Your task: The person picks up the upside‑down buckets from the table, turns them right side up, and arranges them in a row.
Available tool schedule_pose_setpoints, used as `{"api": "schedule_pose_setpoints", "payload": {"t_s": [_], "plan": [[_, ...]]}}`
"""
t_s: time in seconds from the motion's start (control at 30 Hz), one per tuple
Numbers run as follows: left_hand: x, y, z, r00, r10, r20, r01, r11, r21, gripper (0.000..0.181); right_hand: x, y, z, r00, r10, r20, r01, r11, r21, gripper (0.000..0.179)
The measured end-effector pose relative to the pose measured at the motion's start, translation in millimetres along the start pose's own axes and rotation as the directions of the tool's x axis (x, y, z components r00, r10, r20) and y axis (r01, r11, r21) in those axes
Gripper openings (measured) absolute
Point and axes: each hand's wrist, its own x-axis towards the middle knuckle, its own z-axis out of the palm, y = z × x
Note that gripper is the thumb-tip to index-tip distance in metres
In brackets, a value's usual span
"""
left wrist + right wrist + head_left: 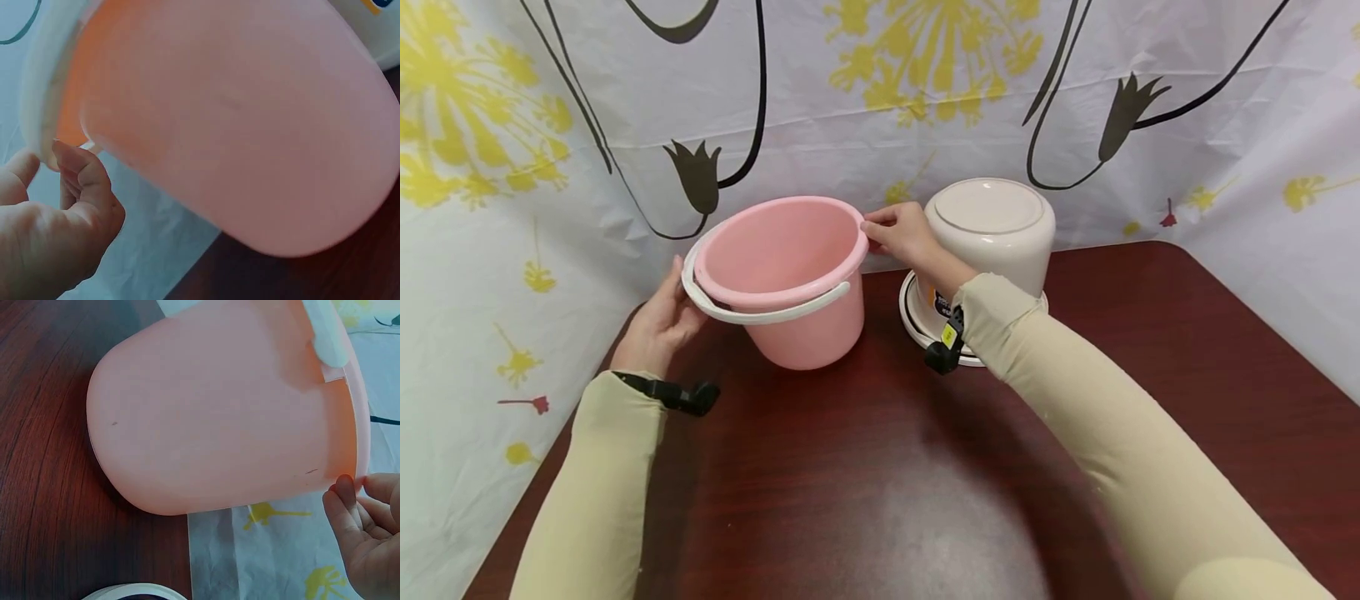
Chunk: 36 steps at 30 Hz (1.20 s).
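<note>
A pink bucket with a white handle stands upright on the table's left side, its mouth facing up. At the left, my left hand pinches the white handle between thumb and fingers, which the left wrist view shows close up. My right hand pinches the bucket's rim on the right; in the right wrist view thumb and fingers meet at the rim's edge. The handle lies down along the front of the rim. Beside the bucket, to the right, a cream-coloured bucket stands upside down, partly covered by my right forearm.
A dark red-brown wooden table lies under both buckets. Behind it and at the sides hangs a white cloth with yellow and grey flower prints. The pink bucket is close to the table's back left edge.
</note>
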Motion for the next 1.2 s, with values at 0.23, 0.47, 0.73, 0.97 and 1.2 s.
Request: {"api": "schedule_pose_setpoints", "payload": {"t_s": [0.23,0.47,0.73,0.97,1.2], "plan": [[-0.8,-6.4,-12.9,0.999,-0.016,-0.034,0.018,0.999,0.051,0.016,1.3,-1,-2,1.000,0.001,-0.006,-0.001,0.999,-0.039,0.026],[3.3,-14.7,-19.2,0.992,0.017,-0.127,0.006,0.983,0.183,0.016,1.8,-1,-2,1.000,0.001,0.000,-0.001,1.000,-0.021,0.026],[9.0,-21.5,-21.6,0.977,0.080,-0.197,-0.016,0.951,0.309,0.020,1.4,-2,-1,1.000,0.001,0.005,-0.001,1.000,0.002,0.027],[8.5,-22.1,-22.4,0.967,0.132,-0.217,-0.030,0.908,0.419,0.021,1.0,-4,0,1.000,0.008,0.005,-0.008,1.000,0.017,0.027],[-3.9,-21.2,-21.2,0.952,0.197,-0.235,-0.016,0.797,0.604,0.011,-0.9,-4,-6,1.000,0.003,0.028,-0.001,0.998,-0.062,0.028]]}}
